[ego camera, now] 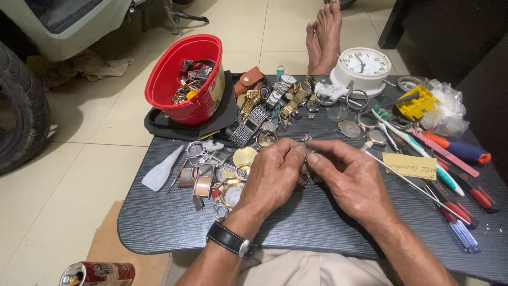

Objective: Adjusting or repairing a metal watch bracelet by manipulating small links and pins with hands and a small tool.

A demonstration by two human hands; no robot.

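My left hand (272, 177) and my right hand (349, 177) meet over the middle of a dark grey low table (174, 222). Both pinch a small metal watch part (306, 159) between the fingertips; most of it is hidden by the fingers. A black wristwatch (231, 239) is strapped on my left wrist. Just left of my left hand lies a heap of watch cases and round metal parts (219, 177). Beyond the hands lie several metal watch bands and watches (270, 106).
A red tub of parts (174, 90) stands at the back left, a white clock (362, 66) at the back right. Screwdrivers and a toothbrush (444, 169) lie right, with a yellow note (410, 165). A white glue tube (161, 169) lies left. Bare feet (324, 34) beyond; a can (98, 274) on the floor.
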